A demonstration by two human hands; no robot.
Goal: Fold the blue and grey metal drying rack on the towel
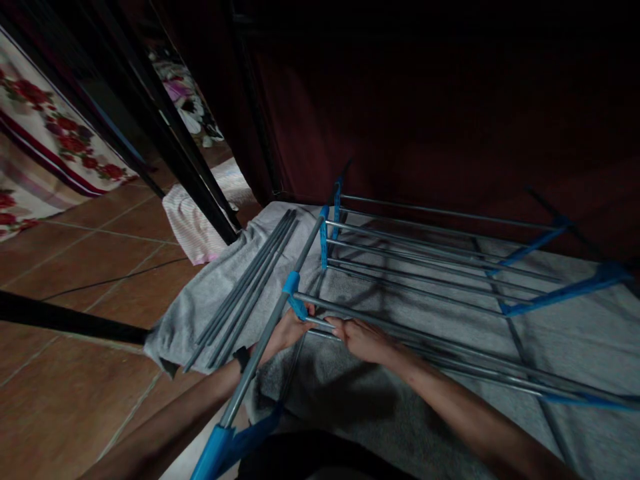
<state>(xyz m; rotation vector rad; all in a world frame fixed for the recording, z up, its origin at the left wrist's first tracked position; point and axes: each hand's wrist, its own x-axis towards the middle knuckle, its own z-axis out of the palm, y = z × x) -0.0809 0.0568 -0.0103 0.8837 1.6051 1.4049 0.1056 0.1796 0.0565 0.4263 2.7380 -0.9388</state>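
Observation:
A rack of grey metal rods [425, 263] and blue plastic side pieces lies on a grey cloth [350, 393] on the floor. My left hand [287, 330] grips a blue connector [295, 300] on the near grey upright tube, behind that tube. Just to its right, my right hand [363, 339] is closed around a thin grey rod [450, 350] whose end meets the connector. The two hands are almost touching.
Several loose grey rods [250, 287] lie on the cloth to the left. A pink towel [193, 223] and dark frame bars [170, 133] stand beyond them on the brown tiled floor [75, 280]. Dark red fabric [425, 120] closes off the back. Floral cloth [45, 133] hangs at far left.

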